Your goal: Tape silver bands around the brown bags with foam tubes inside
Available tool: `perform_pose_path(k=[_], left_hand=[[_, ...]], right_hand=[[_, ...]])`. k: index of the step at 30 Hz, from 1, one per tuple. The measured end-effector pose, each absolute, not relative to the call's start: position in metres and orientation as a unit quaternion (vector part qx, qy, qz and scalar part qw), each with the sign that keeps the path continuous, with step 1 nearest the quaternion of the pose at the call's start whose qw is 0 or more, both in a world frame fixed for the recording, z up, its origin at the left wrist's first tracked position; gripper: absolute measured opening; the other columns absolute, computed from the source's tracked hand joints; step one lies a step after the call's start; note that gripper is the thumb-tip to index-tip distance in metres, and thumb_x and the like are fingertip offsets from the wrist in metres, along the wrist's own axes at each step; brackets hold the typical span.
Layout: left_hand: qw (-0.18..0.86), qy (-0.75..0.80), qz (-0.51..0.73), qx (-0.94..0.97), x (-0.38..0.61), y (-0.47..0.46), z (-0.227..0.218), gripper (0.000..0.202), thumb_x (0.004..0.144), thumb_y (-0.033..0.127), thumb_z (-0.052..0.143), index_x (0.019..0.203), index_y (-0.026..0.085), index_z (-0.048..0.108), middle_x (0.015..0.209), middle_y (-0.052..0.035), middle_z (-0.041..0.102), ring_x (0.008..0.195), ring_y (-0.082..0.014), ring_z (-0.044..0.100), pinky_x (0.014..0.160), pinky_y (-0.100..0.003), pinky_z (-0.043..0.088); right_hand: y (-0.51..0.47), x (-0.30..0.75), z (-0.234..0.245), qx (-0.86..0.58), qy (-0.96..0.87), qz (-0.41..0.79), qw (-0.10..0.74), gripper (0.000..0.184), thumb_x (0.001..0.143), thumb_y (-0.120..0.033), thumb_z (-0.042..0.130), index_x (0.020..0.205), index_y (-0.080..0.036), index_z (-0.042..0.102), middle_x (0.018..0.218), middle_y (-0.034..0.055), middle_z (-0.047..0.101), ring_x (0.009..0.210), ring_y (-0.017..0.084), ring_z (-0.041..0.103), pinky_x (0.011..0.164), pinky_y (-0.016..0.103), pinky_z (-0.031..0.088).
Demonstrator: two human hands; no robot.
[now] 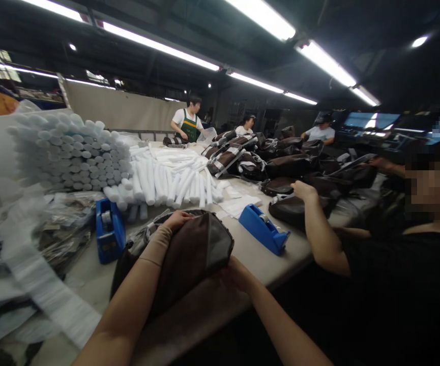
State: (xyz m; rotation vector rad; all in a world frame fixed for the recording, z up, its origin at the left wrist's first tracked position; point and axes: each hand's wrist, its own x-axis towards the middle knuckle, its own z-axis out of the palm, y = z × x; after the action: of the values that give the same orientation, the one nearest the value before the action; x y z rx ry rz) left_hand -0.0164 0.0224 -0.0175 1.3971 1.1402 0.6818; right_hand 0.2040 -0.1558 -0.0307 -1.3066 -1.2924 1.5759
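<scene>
A dark brown bag point(185, 254) with a grey end panel lies tilted on the table in front of me. My left hand point(177, 220) rests over its upper edge, fingers curled onto the rim near the straps. Low on the bag's right end, my right hand point(238, 277) grips the corner; its fingertips are partly hidden beneath the bag. A blue tape dispenser point(264, 229) stands just beyond the bag to the right. Another blue tape dispenser point(109, 231) sits to the left of the bag.
White foam rolls point(78, 152) are stacked at the left, with more white rolls point(174, 183) beside them. Brown bags point(242, 157) are piled across the table's far side. Clear plastic packaging point(67, 223) lies left. A co-worker's arm point(319, 223) reaches in from the right; other people stand behind.
</scene>
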Motion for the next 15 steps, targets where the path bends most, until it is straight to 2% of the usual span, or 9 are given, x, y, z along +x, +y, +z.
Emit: perform_pose_path(k=[2, 4, 6, 9, 12, 14, 15], left_hand=[[0.568, 0.502, 0.276, 0.591, -0.022, 0.027, -0.02, 0.024, 0.093, 0.034, 0.06, 0.101, 0.012, 0.063, 0.096, -0.0043, 0.066, 0.082, -0.015, 0.064, 0.075, -0.033, 0.056], [0.559, 0.516, 0.266, 0.592, -0.027, 0.032, -0.023, 0.024, 0.093, 0.034, 0.06, 0.105, 0.012, 0.062, 0.099, -0.0051, 0.065, 0.083, -0.0152, 0.064, 0.074, -0.033, 0.056], [0.542, 0.526, 0.26, 0.601, -0.028, 0.036, -0.027, 0.025, 0.093, 0.034, 0.061, 0.104, 0.012, 0.062, 0.099, -0.0047, 0.065, 0.083, -0.0157, 0.064, 0.074, -0.033, 0.056], [0.503, 0.542, 0.258, 0.622, -0.023, 0.04, -0.032, 0.025, 0.092, 0.035, 0.062, 0.1, 0.012, 0.063, 0.096, -0.0039, 0.065, 0.083, -0.0164, 0.064, 0.074, -0.033, 0.056], [0.459, 0.556, 0.255, 0.644, -0.014, 0.041, -0.036, 0.026, 0.092, 0.035, 0.062, 0.102, 0.012, 0.063, 0.1, -0.0049, 0.065, 0.088, -0.0178, 0.064, 0.078, -0.035, 0.056], [0.434, 0.56, 0.251, 0.659, -0.009, 0.04, -0.037, 0.027, 0.091, 0.035, 0.062, 0.104, 0.012, 0.063, 0.104, -0.0056, 0.065, 0.092, -0.0189, 0.064, 0.08, -0.037, 0.056], [0.423, 0.561, 0.25, 0.666, -0.007, 0.038, -0.036, 0.027, 0.092, 0.035, 0.062, 0.105, 0.012, 0.063, 0.105, -0.0058, 0.064, 0.093, -0.0193, 0.064, 0.081, -0.037, 0.055]], right_hand=[[-0.186, 0.205, -0.042, -0.511, -0.458, 0.657, 0.312, 0.032, 0.075, -0.038, 0.077, 0.084, -0.01, 0.064, 0.075, 0.006, 0.068, 0.064, 0.015, 0.065, 0.065, 0.03, 0.054], [-0.224, 0.2, -0.053, -0.52, -0.415, 0.692, 0.279, 0.04, 0.065, -0.043, 0.08, 0.083, -0.011, 0.064, 0.071, 0.0082, 0.07, 0.057, 0.016, 0.064, 0.058, 0.029, 0.052], [-0.26, 0.192, -0.06, -0.539, -0.407, 0.692, 0.255, 0.042, 0.065, -0.047, 0.076, 0.081, -0.011, 0.063, 0.067, 0.0084, 0.07, 0.051, 0.016, 0.062, 0.05, 0.026, 0.048], [-0.297, 0.184, -0.046, -0.555, -0.478, 0.644, 0.22, 0.034, 0.076, -0.046, 0.067, 0.078, -0.012, 0.063, 0.067, 0.0084, 0.07, 0.052, 0.014, 0.062, 0.047, 0.021, 0.042], [-0.297, 0.186, 0.001, -0.523, -0.553, 0.605, 0.236, 0.038, 0.084, -0.051, 0.062, 0.085, -0.013, 0.069, 0.073, 0.0077, 0.07, 0.061, 0.016, 0.065, 0.055, 0.024, 0.047], [-0.277, 0.189, 0.037, -0.506, -0.629, 0.519, 0.282, 0.039, 0.085, -0.052, 0.062, 0.087, -0.015, 0.073, 0.091, 0.0087, 0.069, 0.082, 0.019, 0.066, 0.075, 0.029, 0.051], [-0.262, 0.189, 0.051, -0.497, -0.667, 0.462, 0.309, 0.036, 0.085, -0.051, 0.064, 0.086, -0.017, 0.075, 0.105, 0.0093, 0.066, 0.097, 0.021, 0.064, 0.086, 0.031, 0.049]])
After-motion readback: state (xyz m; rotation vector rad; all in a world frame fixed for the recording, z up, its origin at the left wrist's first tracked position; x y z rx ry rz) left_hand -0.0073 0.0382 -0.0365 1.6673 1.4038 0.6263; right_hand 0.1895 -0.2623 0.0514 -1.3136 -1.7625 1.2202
